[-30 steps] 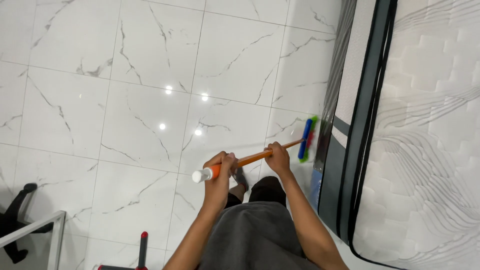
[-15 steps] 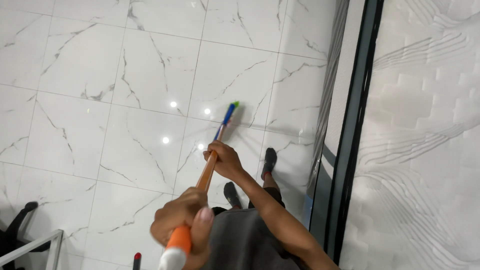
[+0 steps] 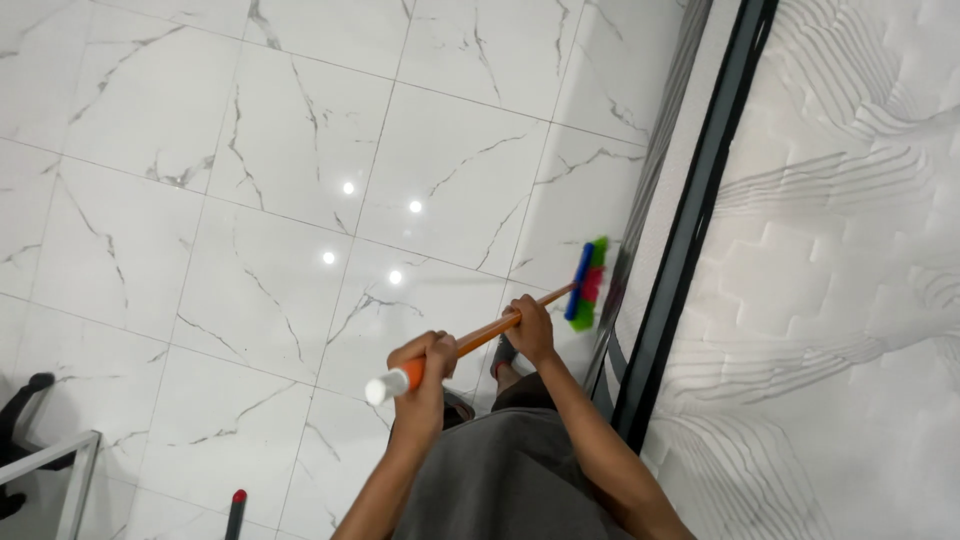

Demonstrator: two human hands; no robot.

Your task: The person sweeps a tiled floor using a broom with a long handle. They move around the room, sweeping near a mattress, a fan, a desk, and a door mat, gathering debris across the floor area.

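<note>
Both hands are on the broom (image 3: 500,333). The left hand (image 3: 422,368) is wrapped tight around the orange handle (image 3: 480,338) near its top, fingers fully curled, just below the white cap (image 3: 379,389) that pokes out past the knuckles. The right hand (image 3: 530,328) is closed around the same handle further down, nearer the head, grip firm, thumb side up.

The handle runs at a low slant from the white cap up and right to the brush head (image 3: 585,286). That head has a blue back with green and pink bristles, and it sits down on the white marble-look tile floor (image 3: 300,200), right at the floor's right-hand edge, just beside the dark bed frame (image 3: 690,230) that runs along there. The bristles point toward the frame; whether they touch it, I cannot tell.

Beyond the frame, a white quilted mattress (image 3: 850,300) fills the right side of the view. Ceiling lights glint as small bright spots on the tiles near the floor's middle.

Below the hands, grey clothing (image 3: 500,480) covers the person's front, and a foot (image 3: 503,352) shows on the tile just under the handle. Down at the floor's lower left corner stands a pale metal rail (image 3: 75,480), with a black object (image 3: 25,400) beside it, and a dark stick with a red tip (image 3: 236,510) rises at the bottom edge.
</note>
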